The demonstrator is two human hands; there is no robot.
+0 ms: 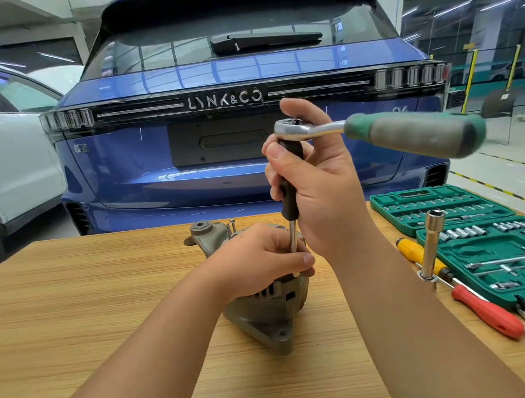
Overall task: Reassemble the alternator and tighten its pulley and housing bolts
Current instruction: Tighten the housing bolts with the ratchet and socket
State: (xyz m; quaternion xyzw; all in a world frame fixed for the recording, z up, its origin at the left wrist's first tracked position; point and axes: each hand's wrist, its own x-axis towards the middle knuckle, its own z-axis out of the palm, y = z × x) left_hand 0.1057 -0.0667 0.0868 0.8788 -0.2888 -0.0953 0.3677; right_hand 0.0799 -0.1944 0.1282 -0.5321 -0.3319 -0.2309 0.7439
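Observation:
A grey alternator [265,319] stands on the wooden table [88,293] in the middle. My left hand [260,256] lies over its top and pinches the thin steel shaft [293,237] of a driver just above the housing. My right hand [316,181] grips the driver's black handle [289,180], held upright. A ratchet wrench [375,128] with a green and grey grip sits on top of that handle and sticks out to the right. One loose bolt [232,224] stands up at the alternator's far side. The shaft's tip is hidden by my left hand.
An open green socket set case [493,242] lies at the right edge. Beside it lie a yellow screwdriver [418,253], a red screwdriver [487,312] and an upright long socket [432,244] on a washer. A blue car [233,138] stands just beyond the table.

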